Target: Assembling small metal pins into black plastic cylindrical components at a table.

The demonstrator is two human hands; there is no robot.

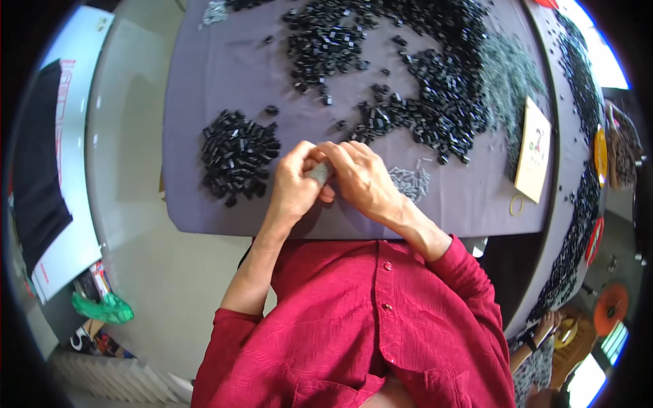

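My left hand (296, 180) is closed around a bunch of small grey pin-like pieces (318, 174), held just above the table's near edge. My right hand (360, 178) meets it, with its bent fingertips pressed together beside the left fingers. What the right fingertips pinch, if anything, is hidden. A small heap of small black block-shaped pieces (238, 153) lies left of my hands. Close by my right wrist is a little pile of loose grey pins (409, 182). Beyond both hands spreads a large heap of similar black pieces (435, 88).
A grey cloth (204, 75) covers the table. More greyish pins (510, 75) lie at the right, near a pale card (532, 151) and a yellow ring (517, 205). On a neighbouring table at far right are more black pieces (578, 204), with another person's hand (546, 326) beside it.
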